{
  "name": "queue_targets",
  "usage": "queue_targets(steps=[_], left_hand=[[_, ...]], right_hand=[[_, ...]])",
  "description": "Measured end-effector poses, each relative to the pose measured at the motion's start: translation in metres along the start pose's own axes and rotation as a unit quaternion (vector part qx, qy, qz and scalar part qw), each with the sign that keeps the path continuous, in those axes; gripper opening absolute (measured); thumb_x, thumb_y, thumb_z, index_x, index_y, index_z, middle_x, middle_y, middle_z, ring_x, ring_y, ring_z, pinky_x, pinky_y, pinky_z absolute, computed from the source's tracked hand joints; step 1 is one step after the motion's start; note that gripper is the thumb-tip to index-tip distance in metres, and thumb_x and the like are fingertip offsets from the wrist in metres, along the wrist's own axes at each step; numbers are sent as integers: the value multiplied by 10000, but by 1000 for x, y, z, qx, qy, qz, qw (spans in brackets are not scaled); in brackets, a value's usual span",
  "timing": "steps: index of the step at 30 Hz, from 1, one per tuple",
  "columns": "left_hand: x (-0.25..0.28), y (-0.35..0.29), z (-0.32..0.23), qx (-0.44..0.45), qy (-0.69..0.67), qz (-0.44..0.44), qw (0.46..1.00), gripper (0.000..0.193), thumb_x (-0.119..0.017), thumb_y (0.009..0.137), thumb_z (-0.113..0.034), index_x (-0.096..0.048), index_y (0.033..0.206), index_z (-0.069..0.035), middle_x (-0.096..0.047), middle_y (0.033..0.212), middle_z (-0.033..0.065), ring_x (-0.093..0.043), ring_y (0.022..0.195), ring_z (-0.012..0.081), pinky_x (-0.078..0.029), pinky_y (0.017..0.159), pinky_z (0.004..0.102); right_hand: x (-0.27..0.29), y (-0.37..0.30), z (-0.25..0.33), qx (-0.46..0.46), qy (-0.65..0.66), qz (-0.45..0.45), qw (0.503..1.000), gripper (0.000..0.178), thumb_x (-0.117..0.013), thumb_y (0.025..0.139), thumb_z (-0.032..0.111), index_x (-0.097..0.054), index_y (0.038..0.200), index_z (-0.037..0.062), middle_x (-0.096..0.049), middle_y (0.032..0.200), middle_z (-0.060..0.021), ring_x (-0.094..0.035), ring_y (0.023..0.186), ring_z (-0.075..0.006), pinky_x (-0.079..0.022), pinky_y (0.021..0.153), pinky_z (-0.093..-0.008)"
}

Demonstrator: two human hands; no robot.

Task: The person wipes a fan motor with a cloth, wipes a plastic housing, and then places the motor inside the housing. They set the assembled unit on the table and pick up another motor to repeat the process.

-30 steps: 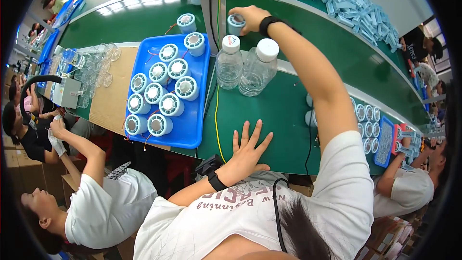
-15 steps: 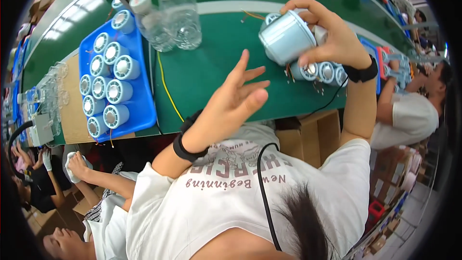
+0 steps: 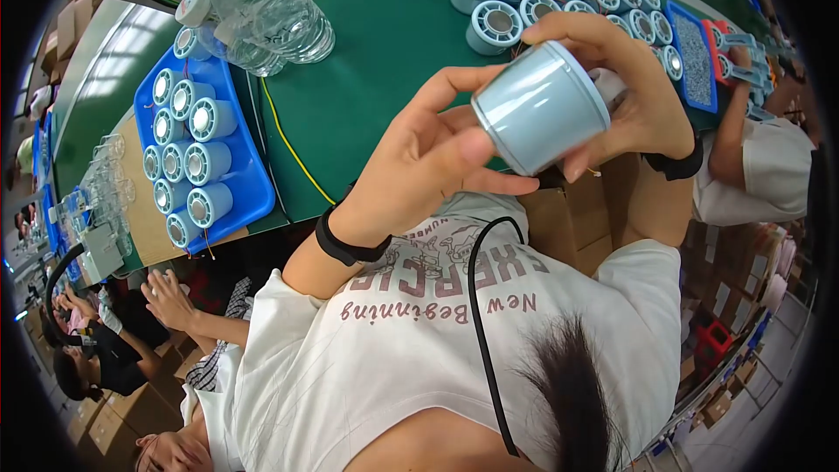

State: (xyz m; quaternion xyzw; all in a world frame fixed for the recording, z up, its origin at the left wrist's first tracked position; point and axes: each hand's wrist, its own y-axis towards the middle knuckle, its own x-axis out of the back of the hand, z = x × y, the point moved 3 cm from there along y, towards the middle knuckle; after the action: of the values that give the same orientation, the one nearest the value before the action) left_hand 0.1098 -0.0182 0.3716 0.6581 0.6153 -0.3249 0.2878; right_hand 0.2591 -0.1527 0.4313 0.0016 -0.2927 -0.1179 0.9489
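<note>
A glossy light-blue cylindrical housing (image 3: 544, 109) is tilted above the green bench, close in front of my chest. My right hand (image 3: 642, 92) grips its right end, fingers over the top and thumb below. From the other side my left hand (image 3: 437, 140) closes round its left end, one finger reaching beneath. Behind it, several similar light-blue round units (image 3: 495, 24) with ribbed rims and silver centres stand on the bench at the back right. More of them (image 3: 208, 163) sit in a blue tray (image 3: 253, 201) on the left.
Two clear plastic bottles (image 3: 280, 13) stand behind the tray, near a yellow wire (image 3: 293, 149). A smaller blue tray of grey bits (image 3: 696, 57) lies at the right. Co-workers sit on both sides; one's hand (image 3: 170, 301) shows at lower left. Cardboard boxes (image 3: 568, 218) are under the bench.
My right hand has brought the housing nearer to me. My left hand, previously open and apart, has moved right onto it. The view has shifted, showing more units at the back right.
</note>
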Motion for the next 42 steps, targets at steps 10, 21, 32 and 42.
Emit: queue_targets(steps=[10, 21, 32, 42], left_hand=[[17, -8, -5, -60, 53, -67, 995, 616, -757, 811, -274, -343, 1217, -68, -505, 1296, 229, -566, 1152, 414, -519, 923, 538], [24, -21, -7, -49, -47, -92, 993, 647, -704, 817, -13, -295, 1317, -46, -507, 1269, 211, -586, 1121, 294, -524, 936, 449], [73, -43, -22, -216, 459, -198, 839, 753, -748, 670, 45, -412, 1332, -77, -518, 1276, 142, -562, 1129, 274, -500, 913, 388], [114, -77, -29, -63, 672, -326, 662, 767, -790, 585, 59, -473, 1272, -67, -478, 1302, 198, -507, 1141, 377, -425, 958, 427]], right_hand=[[-7, -7, 4, 116, 168, -329, 922, 864, -906, 624, 251, -463, 1340, 58, -499, 1210, -107, -553, 902, -180, -471, 807, -301], [-65, -1, 48, 219, -187, -178, 941, 264, -776, 709, 6, -721, 965, 39, -566, 1047, -87, -598, 891, -229, -489, 741, -279], [3, 31, 24, 78, -71, -200, 974, 272, -627, 740, -100, -701, 953, 52, -618, 1010, -110, -626, 870, -216, -511, 722, -296], [6, 268, -20, 64, -202, -34, 977, 263, -600, 800, 57, -664, 1054, 36, -672, 990, -149, -643, 853, -234, -506, 720, -330]])
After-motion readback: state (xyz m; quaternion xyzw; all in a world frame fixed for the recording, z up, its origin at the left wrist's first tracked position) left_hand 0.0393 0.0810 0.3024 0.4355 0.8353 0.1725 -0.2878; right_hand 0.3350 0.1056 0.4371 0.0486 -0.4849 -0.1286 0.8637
